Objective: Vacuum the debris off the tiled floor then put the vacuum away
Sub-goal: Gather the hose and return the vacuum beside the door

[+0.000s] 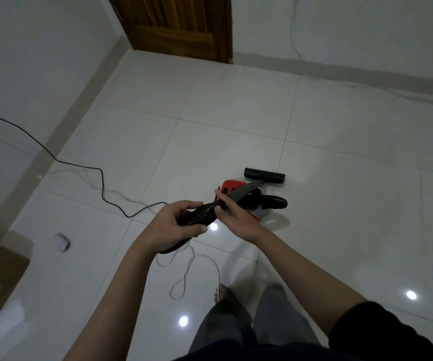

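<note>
Head view: both hands on the hose

Left hand [173, 225] curls round the ribbed hose [201, 213]; right hand [233, 214] grips the wand [246, 190] just beyond. Past the hose, the nozzle [264, 175] meets the floor [340, 152] beside the red vacuum [229, 187]. Best to keep the nozzle flat and clear of the cord [100, 175].

- i see both forearms bare, running up from the bottom of the frame toward its centre, ending in the left hand [176, 225] and the right hand [236, 217].
- no rings, watch or bands show on either wrist.
- a black short sleeve [381, 332] covers the right upper arm at lower right.
- grey trousers [249, 324] sit at bottom centre, loose and creased.
- a bare foot [223, 293] pokes out above the left trouser leg.
- a dark top [262, 353] edges the bottom of the frame.
</note>
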